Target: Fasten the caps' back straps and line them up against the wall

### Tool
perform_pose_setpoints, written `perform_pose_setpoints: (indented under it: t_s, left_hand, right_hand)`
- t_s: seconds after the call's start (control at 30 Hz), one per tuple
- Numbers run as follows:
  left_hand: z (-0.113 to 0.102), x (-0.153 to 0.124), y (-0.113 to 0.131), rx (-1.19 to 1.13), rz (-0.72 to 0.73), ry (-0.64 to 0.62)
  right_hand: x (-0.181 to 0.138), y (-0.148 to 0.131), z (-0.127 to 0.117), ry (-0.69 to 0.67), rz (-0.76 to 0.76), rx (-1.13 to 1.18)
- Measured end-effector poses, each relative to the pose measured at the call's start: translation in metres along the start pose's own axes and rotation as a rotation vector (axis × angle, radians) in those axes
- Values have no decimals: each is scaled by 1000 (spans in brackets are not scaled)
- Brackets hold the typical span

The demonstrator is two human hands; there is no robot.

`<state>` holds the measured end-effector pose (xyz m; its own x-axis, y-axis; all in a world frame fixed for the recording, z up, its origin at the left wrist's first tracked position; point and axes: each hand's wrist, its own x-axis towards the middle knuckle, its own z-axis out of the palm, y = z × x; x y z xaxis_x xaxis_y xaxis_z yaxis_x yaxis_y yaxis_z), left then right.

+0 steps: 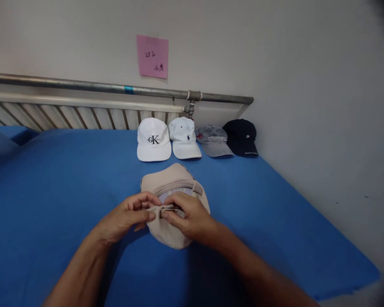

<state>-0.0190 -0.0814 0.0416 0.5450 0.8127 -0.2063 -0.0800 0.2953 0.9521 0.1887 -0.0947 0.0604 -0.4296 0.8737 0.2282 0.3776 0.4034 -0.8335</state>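
Observation:
A beige cap (173,178) is held above the blue bed (67,183), its back toward me and its brim pointing away. My left hand (128,215) pinches the left end of the cap's rear strap (161,209). My right hand (188,217) pinches the strap from the right, at the small buckle. Both hands are closed on the strap, fingertips nearly touching.
A row of caps lies at the far edge of the bed: a white cap (153,140) with black letters, a pale cap (184,137), a grey cap (214,140) and a black cap (242,136). Behind them run a metal pipe (115,88) and a radiator (83,116). A pink note (152,56) hangs on the wall.

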Motion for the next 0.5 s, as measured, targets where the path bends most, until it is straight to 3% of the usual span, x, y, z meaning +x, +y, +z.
perform_pose_setpoints:
  t_s: [0.2,0.37,0.5]
  left_hand:
    - [2,-3,6,171,65,79]
    - [4,-7,11,341,46,-25]
    - [7,-8,12,376,14,-20]
  right_hand:
    - [-2,-7,-17,-79,219,277]
    - [-6,-6,-22,-99,213,314]
    - [-7,-5,-23,-86,124,162]
